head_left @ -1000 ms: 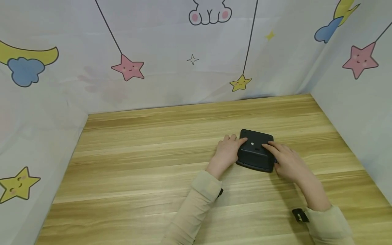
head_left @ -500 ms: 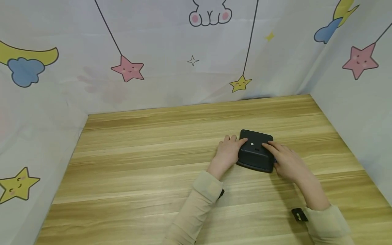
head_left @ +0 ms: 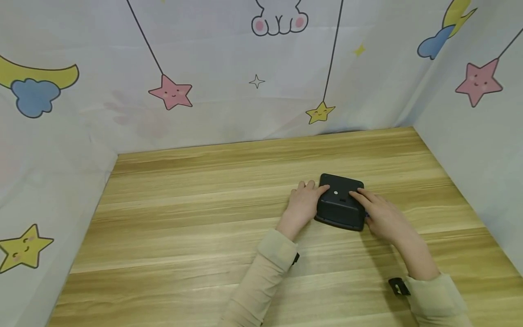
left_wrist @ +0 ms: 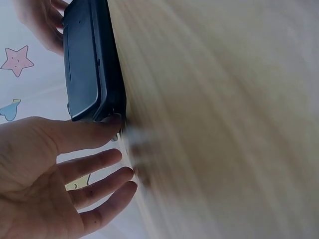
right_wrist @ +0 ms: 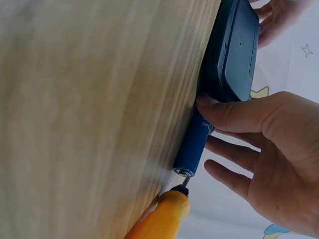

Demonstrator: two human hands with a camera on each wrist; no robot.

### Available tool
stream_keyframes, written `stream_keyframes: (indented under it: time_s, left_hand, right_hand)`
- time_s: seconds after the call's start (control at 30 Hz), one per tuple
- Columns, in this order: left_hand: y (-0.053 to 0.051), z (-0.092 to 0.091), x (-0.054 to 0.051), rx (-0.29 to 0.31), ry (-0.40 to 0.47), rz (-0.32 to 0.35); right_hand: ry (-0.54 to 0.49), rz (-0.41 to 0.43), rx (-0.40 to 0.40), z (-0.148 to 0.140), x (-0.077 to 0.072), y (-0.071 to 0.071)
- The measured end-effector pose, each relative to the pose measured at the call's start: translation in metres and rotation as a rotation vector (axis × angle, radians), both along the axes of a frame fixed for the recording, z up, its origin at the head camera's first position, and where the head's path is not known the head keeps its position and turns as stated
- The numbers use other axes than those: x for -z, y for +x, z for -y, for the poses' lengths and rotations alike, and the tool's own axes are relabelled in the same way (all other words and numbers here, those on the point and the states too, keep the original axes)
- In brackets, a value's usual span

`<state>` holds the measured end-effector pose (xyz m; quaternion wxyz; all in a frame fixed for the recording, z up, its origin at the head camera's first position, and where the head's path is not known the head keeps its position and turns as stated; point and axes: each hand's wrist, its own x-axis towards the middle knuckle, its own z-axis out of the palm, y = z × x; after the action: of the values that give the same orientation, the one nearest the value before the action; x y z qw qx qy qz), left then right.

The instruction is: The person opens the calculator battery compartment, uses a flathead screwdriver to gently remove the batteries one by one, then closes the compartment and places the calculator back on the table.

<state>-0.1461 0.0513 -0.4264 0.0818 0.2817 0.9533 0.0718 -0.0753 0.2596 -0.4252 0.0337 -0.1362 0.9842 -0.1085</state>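
A black plastic device (head_left: 340, 206) with a raised block at its near end lies flat on the wooden tabletop. A small white dot and a dark slot mark its upper face. My left hand (head_left: 301, 204) holds its left side, one finger on top and the thumb (left_wrist: 94, 134) at the edge. At the right side, my right hand (head_left: 386, 218) grips it with fingers on top and the thumb (right_wrist: 234, 112) against the side. Beside that thumb, in the right wrist view, lies a blue cylinder (right_wrist: 192, 147) that looks like a battery, mostly hidden in the head view.
A yellow-orange screwdriver (right_wrist: 164, 214) lies beyond the blue cylinder in the right wrist view; it is hidden in the head view. Wood-grain tabletop (head_left: 184, 218) spreads left of the hands. White printed cloth (head_left: 220, 81) encloses the table at the back and both sides.
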Motion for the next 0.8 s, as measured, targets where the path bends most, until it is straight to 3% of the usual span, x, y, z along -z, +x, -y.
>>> stream_keyframes:
  time_s: [0.8]
  left_hand:
    - [0.0003, 0.0022, -0.0054, -0.013, 0.035, 0.045]
  right_hand:
    - [0.006, 0.01, 0.008, -0.0025, -0.0022, -0.0006]
